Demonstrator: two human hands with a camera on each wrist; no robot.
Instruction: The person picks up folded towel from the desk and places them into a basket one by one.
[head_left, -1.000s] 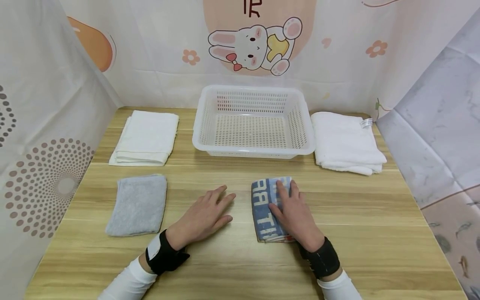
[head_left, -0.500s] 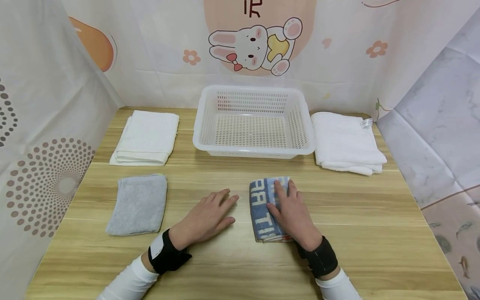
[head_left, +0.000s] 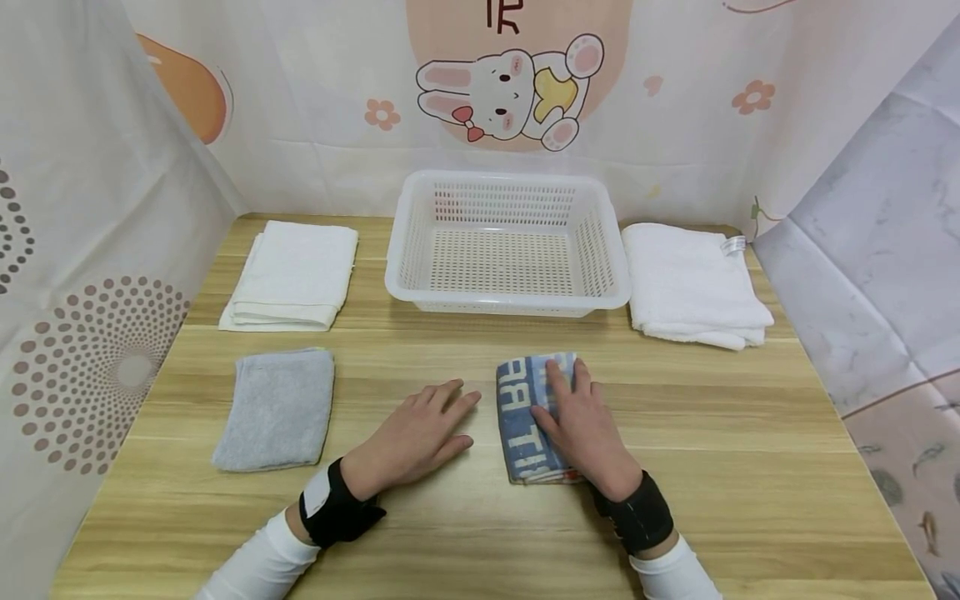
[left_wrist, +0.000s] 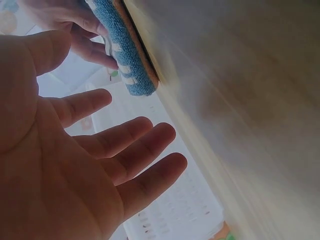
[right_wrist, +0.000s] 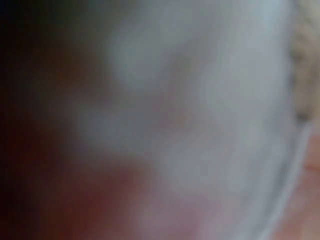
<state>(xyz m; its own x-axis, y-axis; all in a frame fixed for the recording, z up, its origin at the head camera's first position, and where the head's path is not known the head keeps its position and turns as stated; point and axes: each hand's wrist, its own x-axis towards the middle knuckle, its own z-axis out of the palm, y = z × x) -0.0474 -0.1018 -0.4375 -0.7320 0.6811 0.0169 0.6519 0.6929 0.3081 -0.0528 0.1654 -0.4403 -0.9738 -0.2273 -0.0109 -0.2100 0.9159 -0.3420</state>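
Note:
A folded blue towel with pale lettering [head_left: 521, 417] lies on the wooden table [head_left: 720, 500], in front of the basket. My right hand [head_left: 588, 433] rests on its right half with fingers spread, covering part of the print. To the left of the towel, my left hand [head_left: 412, 437] is held over the table, fingers apart and relaxed, holding nothing. In the left wrist view the palm faces the camera, and the towel's layered edge [left_wrist: 127, 55] shows beyond the thumb. The right wrist view is a close blur of pale cloth.
A white perforated basket [head_left: 502, 304] stands at the back middle. Left of it lies a folded white towel [head_left: 296, 271], with a folded grey towel [head_left: 277, 408] nearer the front. Another folded white towel [head_left: 690, 279] is right beside the basket. Printed curtains [head_left: 322, 108] border the table.
The blue towel has slid slightly to the left under my right hand. My left hand has shifted a little to the right, towards the towel.

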